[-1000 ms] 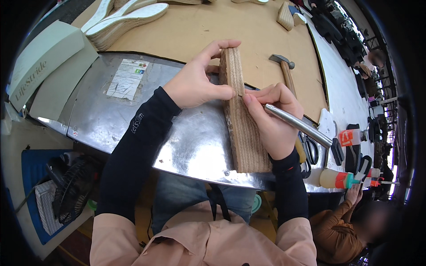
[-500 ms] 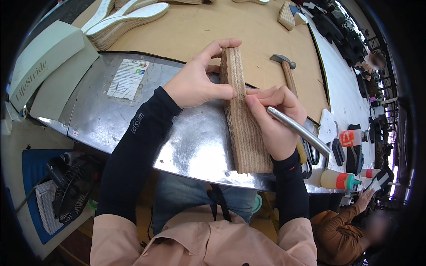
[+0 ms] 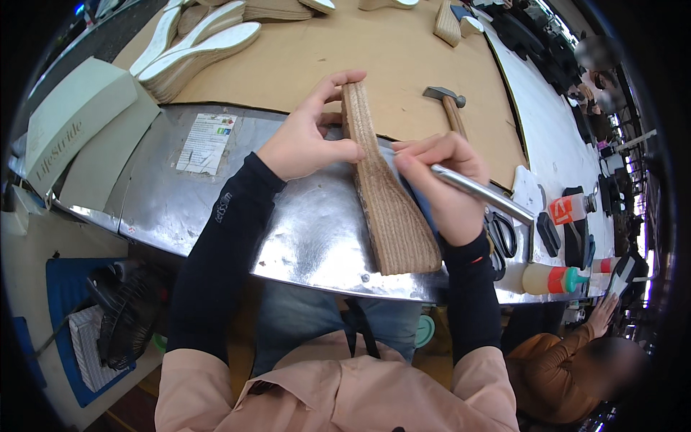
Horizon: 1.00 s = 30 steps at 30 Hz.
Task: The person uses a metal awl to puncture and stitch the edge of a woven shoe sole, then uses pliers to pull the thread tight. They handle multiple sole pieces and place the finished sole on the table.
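Observation:
My left hand [image 3: 306,140] grips the upper, thin end of a wedge shoe sole [image 3: 396,216] wrapped in braided tan rope. Its thumb lies on the near side and its fingers reach over the far end. The thick heel end of the sole points toward me at the table's front edge, with its ribbed side showing. My right hand [image 3: 450,180] is closed around a silver metal rod [image 3: 482,193] that slants out past the palm to the lower right. Thumb and forefinger pinch together just right of the sole; whatever tip lies between them is hidden.
A hammer [image 3: 448,108] lies on the cardboard sheet [image 3: 288,75] beyond my hands. Several wedge soles [image 3: 198,61] are piled at the far left beside a pale box [image 3: 79,122]. Scissors [image 3: 502,237] and a glue bottle [image 3: 547,279] are at right. A co-worker [image 3: 554,374] sits lower right.
The sole has turned so that its broad ribbed side shows more. My right fingertips have come slightly away from its edge, still with the rod. The whole view has shifted a little.

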Each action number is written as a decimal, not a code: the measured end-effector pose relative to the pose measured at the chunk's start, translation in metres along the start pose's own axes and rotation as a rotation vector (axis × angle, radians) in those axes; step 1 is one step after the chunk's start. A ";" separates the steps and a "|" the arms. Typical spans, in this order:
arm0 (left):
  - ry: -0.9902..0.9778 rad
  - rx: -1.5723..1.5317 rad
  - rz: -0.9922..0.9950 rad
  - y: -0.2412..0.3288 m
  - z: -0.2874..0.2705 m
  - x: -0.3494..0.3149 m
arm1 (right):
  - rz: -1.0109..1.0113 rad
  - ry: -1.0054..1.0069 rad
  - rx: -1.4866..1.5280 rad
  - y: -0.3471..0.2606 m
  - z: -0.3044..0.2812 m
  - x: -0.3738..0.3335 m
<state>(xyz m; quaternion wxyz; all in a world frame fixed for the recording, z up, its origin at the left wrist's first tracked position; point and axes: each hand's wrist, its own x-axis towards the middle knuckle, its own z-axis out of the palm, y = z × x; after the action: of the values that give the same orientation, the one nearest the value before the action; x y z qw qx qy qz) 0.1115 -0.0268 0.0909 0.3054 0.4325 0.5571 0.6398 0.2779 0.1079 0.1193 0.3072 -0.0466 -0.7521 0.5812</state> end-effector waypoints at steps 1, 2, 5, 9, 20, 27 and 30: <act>0.017 0.001 0.002 0.000 0.000 0.000 | 0.043 0.043 0.047 -0.001 -0.008 0.001; 0.032 0.002 0.003 0.000 -0.001 0.000 | 0.085 0.095 0.097 -0.002 -0.015 0.002; 0.064 0.077 -0.059 0.003 -0.008 -0.006 | 0.160 0.174 0.187 0.002 -0.031 0.004; 0.174 0.156 -0.086 0.009 -0.019 -0.025 | 0.180 0.187 0.205 0.011 -0.036 0.005; 0.531 0.133 -0.020 0.014 -0.020 -0.078 | 0.230 0.175 0.227 0.011 -0.027 0.004; 0.546 0.326 0.093 0.000 0.009 -0.085 | 0.238 0.098 0.229 0.016 -0.023 0.001; 0.587 0.282 0.175 -0.011 0.021 -0.080 | 0.243 0.069 0.154 0.018 -0.017 -0.001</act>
<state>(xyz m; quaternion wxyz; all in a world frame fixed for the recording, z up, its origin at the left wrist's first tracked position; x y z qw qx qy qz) 0.1641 -0.0856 0.0630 0.0131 0.3139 0.6652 0.6774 0.2824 0.1281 0.1054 0.2627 -0.1334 -0.6832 0.6682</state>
